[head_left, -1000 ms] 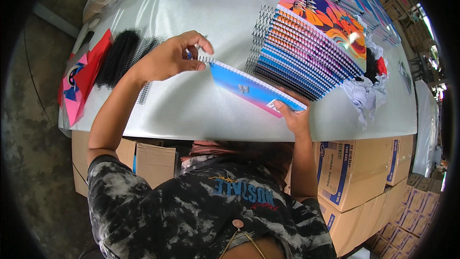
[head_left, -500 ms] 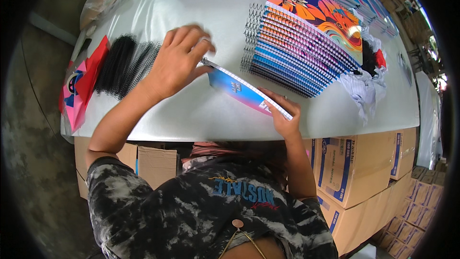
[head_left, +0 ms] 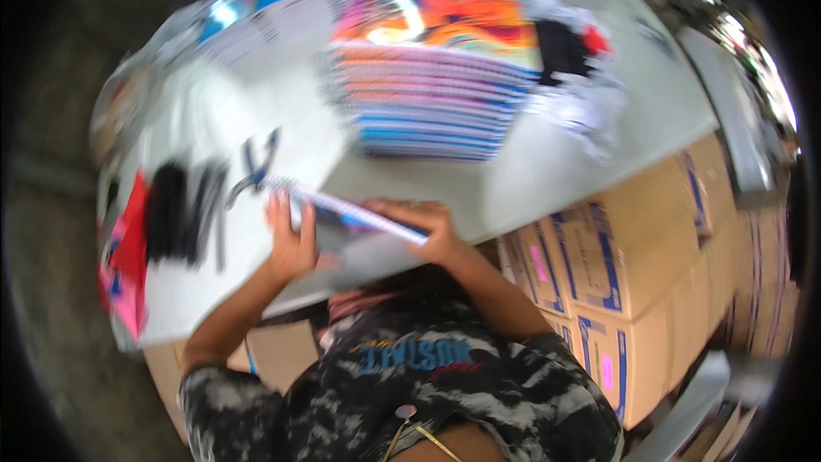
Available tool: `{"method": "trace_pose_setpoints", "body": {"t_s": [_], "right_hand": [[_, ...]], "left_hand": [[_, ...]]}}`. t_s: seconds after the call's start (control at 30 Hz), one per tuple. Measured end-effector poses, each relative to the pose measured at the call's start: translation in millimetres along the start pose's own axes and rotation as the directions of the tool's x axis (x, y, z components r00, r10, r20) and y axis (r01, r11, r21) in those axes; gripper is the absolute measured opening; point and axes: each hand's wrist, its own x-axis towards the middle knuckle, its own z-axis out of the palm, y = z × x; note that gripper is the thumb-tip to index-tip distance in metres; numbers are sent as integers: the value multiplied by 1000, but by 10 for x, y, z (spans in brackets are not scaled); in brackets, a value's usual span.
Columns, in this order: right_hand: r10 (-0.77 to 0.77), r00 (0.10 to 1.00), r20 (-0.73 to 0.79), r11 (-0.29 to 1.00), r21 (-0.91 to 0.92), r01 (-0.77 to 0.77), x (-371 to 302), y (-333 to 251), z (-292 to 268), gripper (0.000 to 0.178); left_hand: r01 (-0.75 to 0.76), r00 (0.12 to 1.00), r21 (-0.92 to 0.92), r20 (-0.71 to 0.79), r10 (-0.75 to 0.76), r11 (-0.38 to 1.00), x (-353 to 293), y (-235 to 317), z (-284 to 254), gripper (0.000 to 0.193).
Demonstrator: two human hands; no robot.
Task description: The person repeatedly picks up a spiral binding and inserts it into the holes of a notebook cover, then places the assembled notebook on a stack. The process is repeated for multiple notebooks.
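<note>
My right hand is closed on the right end of a notebook with a white spiral-bound edge and a blue and pink cover. The notebook is held tilted over the table's near edge, its bound edge upward. My left hand has its fingers spread at the notebook's left end; blur hides whether they touch it. Just beyond that end lie dark-handled pliers on the table. Further left are bundles of black spiral coils.
A stack of spiral notebooks with bright covers stands ahead of my hands. Crumpled white cloth lies right of it. More notebooks line the far side. A red and pink sheet is at the left. Cardboard boxes stand at the right.
The whole view has shifted and turned. My left hand has come down beside the notebook's left end, its fingers spread. The pliers now show on the table. My right hand still grips the notebook.
</note>
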Motion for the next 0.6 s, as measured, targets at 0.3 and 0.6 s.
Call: {"method": "trace_pose_setpoints", "body": {"t_s": [0.3,0.6], "right_hand": [[-73,994,84,996,-45,77,-43,-35,-22,42],[-91,989,120,996,16,90,-6,-62,73,39]], "left_hand": [[-31,985,250,-156,71,968,294,164,-283,98],[-28,986,112,-159,46,993,474,24,-290,102]]}}
